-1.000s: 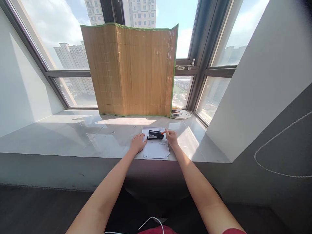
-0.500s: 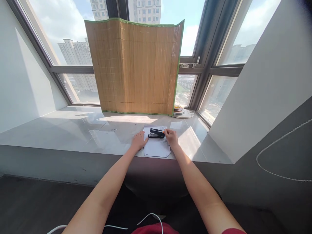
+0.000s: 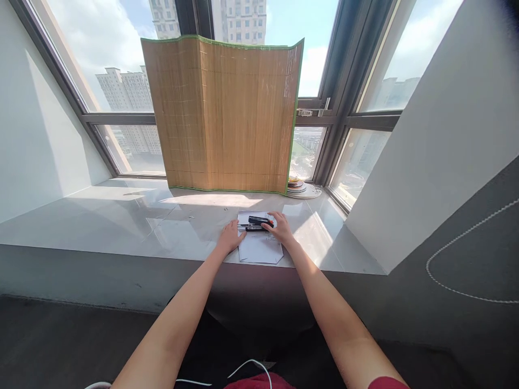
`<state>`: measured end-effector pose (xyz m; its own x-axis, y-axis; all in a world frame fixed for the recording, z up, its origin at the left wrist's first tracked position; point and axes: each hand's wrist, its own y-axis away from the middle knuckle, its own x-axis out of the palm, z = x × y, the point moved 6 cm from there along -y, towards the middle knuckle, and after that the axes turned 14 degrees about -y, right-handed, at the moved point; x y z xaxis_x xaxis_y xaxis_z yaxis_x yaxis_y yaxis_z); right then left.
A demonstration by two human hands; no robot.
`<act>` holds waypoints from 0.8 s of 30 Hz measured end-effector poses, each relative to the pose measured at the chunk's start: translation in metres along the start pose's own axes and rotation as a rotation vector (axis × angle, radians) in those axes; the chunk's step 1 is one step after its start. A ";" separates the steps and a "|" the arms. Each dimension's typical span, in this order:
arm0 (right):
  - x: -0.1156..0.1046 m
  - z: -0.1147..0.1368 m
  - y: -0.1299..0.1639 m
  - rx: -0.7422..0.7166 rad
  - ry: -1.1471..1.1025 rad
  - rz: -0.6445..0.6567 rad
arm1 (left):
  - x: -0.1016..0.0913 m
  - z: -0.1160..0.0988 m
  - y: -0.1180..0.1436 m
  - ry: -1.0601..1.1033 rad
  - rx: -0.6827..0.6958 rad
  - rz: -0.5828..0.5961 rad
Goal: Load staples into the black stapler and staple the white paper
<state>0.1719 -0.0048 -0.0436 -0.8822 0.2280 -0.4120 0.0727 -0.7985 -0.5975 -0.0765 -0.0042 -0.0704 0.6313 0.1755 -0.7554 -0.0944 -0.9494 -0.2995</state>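
A black stapler (image 3: 259,221) lies across sheets of white paper (image 3: 260,251) on the windowsill, its front end to the left. A thin metal strip (image 3: 243,225) sticks out of that end toward my left hand (image 3: 230,236). This hand rests flat at the paper's left edge, thumb stretched out beside the stapler and fingers apart. My right hand (image 3: 280,229) curls round the stapler's right end, thumb on the near side and fingertips on the far side. A small orange-red patch shows at that end. Dark print is visible on the paper near the right hand.
A tan bamboo mat (image 3: 231,119) with green edging stands against the window behind the paper. Stacked plates (image 3: 298,186) sit at its right corner. The sill's front edge (image 3: 121,254) runs below my wrists. A white cable (image 3: 253,361) lies near my lap.
The metal strip has come out of the stapler's left end. My right hand has changed from a closed pinch at the right end to a wider grip round it. The left hand has barely moved.
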 end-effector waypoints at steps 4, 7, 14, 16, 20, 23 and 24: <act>0.020 0.001 -0.010 0.015 -0.005 0.224 | -0.012 0.011 -0.003 0.522 -0.186 -0.116; 0.026 0.010 -0.011 0.058 0.081 0.255 | -0.017 0.028 0.001 0.997 -0.441 -0.202; 0.039 0.096 0.026 -0.335 0.292 0.131 | -0.007 0.038 0.018 1.706 -0.653 -0.109; 0.050 0.119 0.039 -0.494 0.351 0.167 | -0.007 0.037 0.020 1.775 -0.653 -0.103; 0.069 0.141 0.053 -0.773 0.404 0.264 | -0.012 0.037 0.022 1.838 -0.611 -0.182; 0.075 0.144 0.057 -0.901 0.418 0.313 | -0.012 0.038 0.023 1.849 -0.605 -0.190; 0.075 0.144 0.057 -0.929 0.422 0.318 | -0.012 0.038 0.022 1.855 -0.596 -0.187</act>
<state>0.0423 -0.1138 -0.0095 -0.5406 0.4006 -0.7398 0.7543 -0.1587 -0.6371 -0.1153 -0.0178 -0.0901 0.5335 0.1992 0.8220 0.0371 -0.9764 0.2126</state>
